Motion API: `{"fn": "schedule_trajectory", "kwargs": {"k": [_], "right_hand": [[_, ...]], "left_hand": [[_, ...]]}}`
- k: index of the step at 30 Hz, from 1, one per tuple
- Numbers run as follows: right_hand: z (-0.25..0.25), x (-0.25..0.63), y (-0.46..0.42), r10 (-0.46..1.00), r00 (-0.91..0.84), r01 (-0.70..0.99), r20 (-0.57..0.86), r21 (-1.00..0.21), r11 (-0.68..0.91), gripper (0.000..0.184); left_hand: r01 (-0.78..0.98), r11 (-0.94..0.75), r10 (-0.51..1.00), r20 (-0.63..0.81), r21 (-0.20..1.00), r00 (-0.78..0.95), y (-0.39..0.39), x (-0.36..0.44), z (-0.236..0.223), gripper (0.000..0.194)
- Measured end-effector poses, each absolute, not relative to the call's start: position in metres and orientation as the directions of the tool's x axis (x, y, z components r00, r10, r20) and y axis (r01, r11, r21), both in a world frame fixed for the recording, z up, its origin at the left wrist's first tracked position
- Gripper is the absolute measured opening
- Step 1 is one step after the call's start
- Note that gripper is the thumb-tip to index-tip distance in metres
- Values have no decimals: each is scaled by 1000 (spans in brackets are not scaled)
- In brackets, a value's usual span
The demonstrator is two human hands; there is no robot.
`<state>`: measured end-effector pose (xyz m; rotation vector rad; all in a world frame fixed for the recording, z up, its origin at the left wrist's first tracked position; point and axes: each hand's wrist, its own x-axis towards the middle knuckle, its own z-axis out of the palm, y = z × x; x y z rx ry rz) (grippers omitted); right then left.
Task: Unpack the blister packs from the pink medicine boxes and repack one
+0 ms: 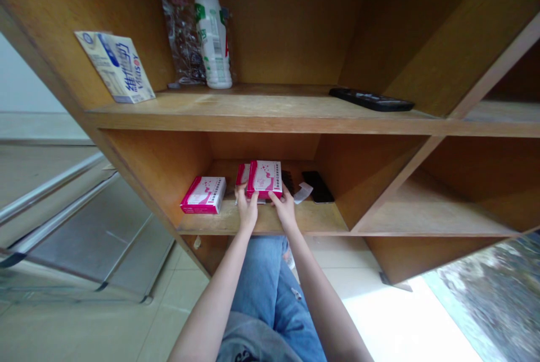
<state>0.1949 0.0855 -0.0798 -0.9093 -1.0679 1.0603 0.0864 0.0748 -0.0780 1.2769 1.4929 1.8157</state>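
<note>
Both of my hands grip a pink and white cardboard box [265,175] inside the lower shelf compartment. My left hand [247,209] has its fingers round the box's left side, thumb on the near edge. On the right side, my right hand [284,210] holds it the same way. Behind and to the left, a second pink box [242,174] shows only in part. A third pink and white box [204,195] lies on the shelf further left. Right of my hands are a black comb-like object [287,181], a crumpled white paper [302,193] and a black phone [317,187].
On the upper shelf [270,106] stand a drink carton [118,67], a crinkled clear plastic wrapper [184,41] and a white bottle with a green cap [211,30]. A flat black device [371,99] lies at the right. A metal-framed rack [93,232] is at the lower left.
</note>
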Motion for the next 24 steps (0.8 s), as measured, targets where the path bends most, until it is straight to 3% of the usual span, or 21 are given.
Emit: {"fn": "schedule_trajectory", "kwargs": {"k": [8,16,24], "right_hand": [[-78,197,83,969,106,-177,223,-955,239,63],[-82,199,85,981,115,-220,156,-959,178,53],[-84,199,84,992,91,-310,86,-944,111,60]], "left_hand": [[296,-398,749,494,868,-441,73,85,-81,33],[321,-386,766,494,865,-411,73,87,-81,31],[325,-414,751,521,850,-406,77,86,-85,28]]}}
